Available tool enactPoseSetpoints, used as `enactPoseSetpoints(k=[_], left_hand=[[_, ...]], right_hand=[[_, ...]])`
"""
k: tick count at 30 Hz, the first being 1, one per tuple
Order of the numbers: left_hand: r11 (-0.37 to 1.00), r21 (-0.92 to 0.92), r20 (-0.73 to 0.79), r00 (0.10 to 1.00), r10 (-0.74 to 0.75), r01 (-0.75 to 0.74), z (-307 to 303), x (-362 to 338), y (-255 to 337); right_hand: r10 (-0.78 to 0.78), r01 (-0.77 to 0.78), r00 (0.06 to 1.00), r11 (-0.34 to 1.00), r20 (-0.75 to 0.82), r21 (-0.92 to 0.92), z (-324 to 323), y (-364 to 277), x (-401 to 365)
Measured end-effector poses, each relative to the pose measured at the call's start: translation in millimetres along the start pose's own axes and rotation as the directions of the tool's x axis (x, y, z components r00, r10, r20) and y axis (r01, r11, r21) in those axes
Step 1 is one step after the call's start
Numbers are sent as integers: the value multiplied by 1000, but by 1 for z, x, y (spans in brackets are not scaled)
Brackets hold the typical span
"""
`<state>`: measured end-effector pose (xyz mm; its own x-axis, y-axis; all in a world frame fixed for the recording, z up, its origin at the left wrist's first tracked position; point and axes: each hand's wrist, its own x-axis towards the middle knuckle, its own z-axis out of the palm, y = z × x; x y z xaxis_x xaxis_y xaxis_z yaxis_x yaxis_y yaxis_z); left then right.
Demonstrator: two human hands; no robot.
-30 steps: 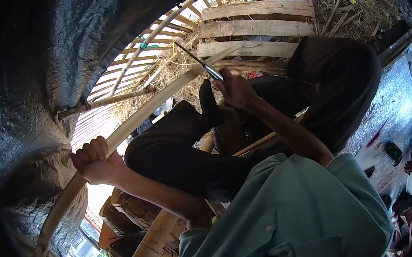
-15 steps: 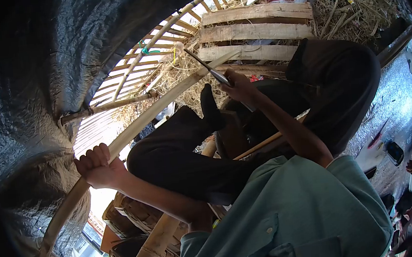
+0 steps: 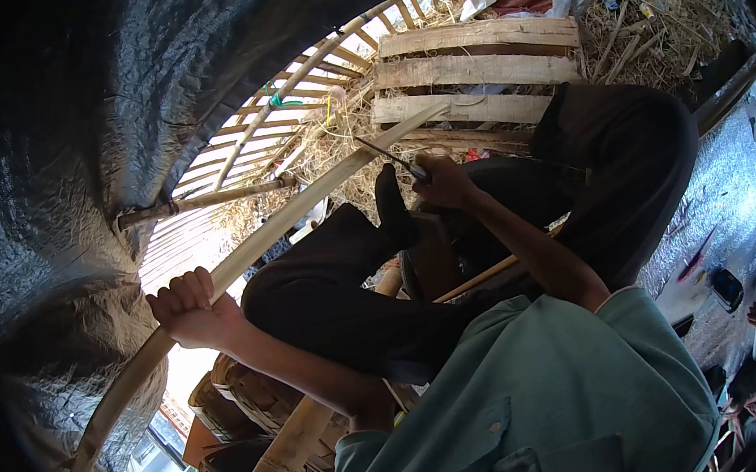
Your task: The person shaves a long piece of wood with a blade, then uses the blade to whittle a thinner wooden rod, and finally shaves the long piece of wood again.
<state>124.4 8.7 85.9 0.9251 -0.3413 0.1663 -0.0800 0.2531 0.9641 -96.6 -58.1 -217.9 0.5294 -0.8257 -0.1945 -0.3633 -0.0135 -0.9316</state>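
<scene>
A long pale strip, bamboo by its look, runs diagonally from the lower left to the slatted wood at the top. My left hand is closed around its lower part. In my right hand is a knife, its dark thin blade pointing up and left and lying across or just beside the strip's upper part. Whether the blade touches the strip is hard to tell. Below the blade, a dark upright piece stands between my legs.
Wooden slats lie beyond my knees, with straw and shavings to their right. A bamboo lattice and dark sheeting border the left. Woven baskets and a thick bamboo pole are at lower left.
The knife has tilted, its tip lower and its blade flatter against the strip. My right hand is slightly lower. The whole view has shifted a little.
</scene>
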Motion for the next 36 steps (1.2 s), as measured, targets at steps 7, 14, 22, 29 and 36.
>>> enactPoseSetpoints(k=[7, 14, 22, 29, 36], left_hand=[[999, -37, -94, 996, 0, -4, 5, -1, 0], [993, 58, 37, 995, 96, -98, -7, 11, -7], [985, 31, 95, 982, 166, -169, -3, 11, -1], [989, 76, -64, 989, 130, -125, 8, 6, 0], [994, -3, -18, 994, 112, -112, -3, 10, -1]], right_hand=[[-153, 154, 986, 988, -67, 21, -4, -60, -6], [-378, 416, 906, 879, -191, 234, -35, -128, -11], [446, -406, 892, 863, 76, -302, 3, 65, -9], [-30, 29, 999, 996, 16, 88, 17, -26, 6], [-187, 189, 982, 953, -33, 237, 3, -61, 12]])
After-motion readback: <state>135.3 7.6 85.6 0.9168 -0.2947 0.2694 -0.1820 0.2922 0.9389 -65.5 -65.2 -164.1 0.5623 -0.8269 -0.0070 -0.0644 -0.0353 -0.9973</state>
